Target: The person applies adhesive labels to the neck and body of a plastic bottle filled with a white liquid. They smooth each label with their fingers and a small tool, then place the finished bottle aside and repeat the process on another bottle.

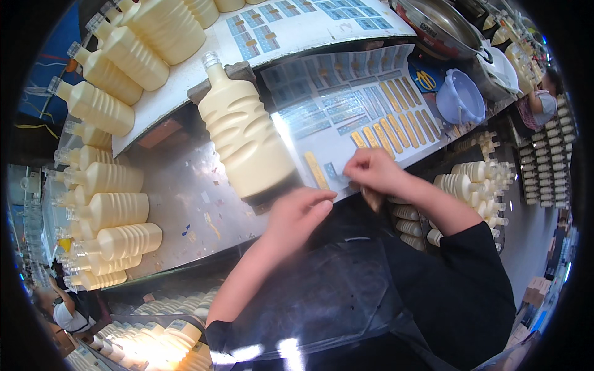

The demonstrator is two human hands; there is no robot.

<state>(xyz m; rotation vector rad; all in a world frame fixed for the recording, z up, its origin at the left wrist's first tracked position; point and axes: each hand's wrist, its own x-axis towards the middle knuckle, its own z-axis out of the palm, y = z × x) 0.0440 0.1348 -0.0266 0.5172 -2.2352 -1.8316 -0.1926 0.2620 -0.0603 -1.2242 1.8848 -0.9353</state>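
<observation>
A large cream-coloured bottle (244, 133) with a clear threaded neck lies on its side at the centre of the bench, its neck against a dark block (240, 73). Close to the base of the bottle is my left hand (297, 216), fingers stretched out and nothing in them. My right hand (376, 173) is closed in a pinch above the near edge of a label sheet (303, 145). Something small and brownish shows under it, too unclear to name. Gold strip labels (393, 133) and blue labels lie on the sheet, with one gold strip (316, 170) apart near my hands.
Cream bottles (108, 207) crowd the bench's left side, and more (148, 49) lie on a raised white shelf (216, 46). Blue labels (253, 37) are spread there too. At the right are a lilac bucket (461, 99) and a metal pan (442, 25). People work at both sides.
</observation>
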